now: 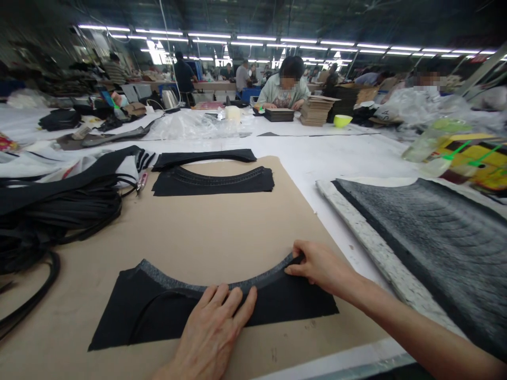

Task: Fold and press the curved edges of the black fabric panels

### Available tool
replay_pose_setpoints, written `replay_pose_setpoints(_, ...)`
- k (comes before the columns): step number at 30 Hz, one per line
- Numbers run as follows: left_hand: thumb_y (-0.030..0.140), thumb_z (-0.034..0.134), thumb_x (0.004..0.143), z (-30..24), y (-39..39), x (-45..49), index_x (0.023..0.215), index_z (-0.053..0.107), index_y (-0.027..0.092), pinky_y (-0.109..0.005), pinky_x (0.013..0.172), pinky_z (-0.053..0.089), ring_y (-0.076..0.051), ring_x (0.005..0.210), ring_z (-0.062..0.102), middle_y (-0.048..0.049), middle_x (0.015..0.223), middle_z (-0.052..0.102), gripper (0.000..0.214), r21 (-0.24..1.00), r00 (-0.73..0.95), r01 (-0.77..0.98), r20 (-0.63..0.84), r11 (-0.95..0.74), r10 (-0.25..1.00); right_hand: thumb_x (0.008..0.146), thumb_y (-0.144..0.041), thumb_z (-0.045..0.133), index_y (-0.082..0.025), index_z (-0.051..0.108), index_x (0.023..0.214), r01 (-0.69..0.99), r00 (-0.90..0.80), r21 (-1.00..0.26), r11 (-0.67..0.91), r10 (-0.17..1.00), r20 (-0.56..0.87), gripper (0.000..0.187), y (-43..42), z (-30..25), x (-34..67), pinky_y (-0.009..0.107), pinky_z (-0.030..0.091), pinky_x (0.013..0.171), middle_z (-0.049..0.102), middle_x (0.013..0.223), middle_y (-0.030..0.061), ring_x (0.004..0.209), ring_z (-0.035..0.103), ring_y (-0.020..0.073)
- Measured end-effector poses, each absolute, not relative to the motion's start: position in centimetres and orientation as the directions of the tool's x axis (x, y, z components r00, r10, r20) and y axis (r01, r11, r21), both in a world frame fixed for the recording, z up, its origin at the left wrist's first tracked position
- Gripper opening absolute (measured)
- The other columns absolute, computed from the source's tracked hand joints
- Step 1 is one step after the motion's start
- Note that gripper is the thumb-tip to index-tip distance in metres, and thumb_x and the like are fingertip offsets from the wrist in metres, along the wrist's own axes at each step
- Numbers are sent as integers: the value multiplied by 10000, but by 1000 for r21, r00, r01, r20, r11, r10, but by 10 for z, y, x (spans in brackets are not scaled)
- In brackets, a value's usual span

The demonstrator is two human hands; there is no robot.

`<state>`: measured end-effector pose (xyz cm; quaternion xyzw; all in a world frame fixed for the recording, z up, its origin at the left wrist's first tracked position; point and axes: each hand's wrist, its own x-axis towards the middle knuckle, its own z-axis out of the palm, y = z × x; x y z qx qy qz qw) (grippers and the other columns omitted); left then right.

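A black fabric piece [114, 311] with a deep curved upper edge lies flat in front of me. A speckled grey strip [170, 277] runs along that curve. My left hand [216, 327] rests palm down on the piece, its fingers extended over the middle of the curve. At the right end of the curve, my right hand [320, 266] pinches the edge of the fabric between thumb and fingers. A thin black cord or strip [146, 306] arcs across the piece, and its right end meets my left fingers.
Brown paper [222, 227] covers the worktable. Further back lie stitched black pieces [214, 186]. Black fabric and straps [71, 206] are heaped at left. A stack of dark curved-edge pieces [428, 232] sits at right. A co-worker [283, 87] works across the table.
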<state>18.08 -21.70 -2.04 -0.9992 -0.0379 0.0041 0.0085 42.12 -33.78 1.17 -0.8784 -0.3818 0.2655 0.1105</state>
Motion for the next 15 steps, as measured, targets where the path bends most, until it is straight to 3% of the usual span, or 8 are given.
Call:
replay_pose_setpoints(6,60,471,821,-24,-217,180,1438,340,236,-398,890,375,-239,942,486,-53,1050,585,655,-19,997,70,17,-997,69,863,-259,483,-189,542,835,438,607,-588,-680,706,-364,95,-355,-1,425,188,428,462,609,549,-27,501,615,121)
replay_pose_setpoints(15,82,459,824,-25,-217,180,1439,360,230,-396,899,377,-236,942,499,-64,1066,606,641,-38,998,58,11,-998,57,828,-179,496,-203,468,722,358,649,-632,-687,670,-360,112,-352,2,425,181,414,395,567,484,-40,412,573,117)
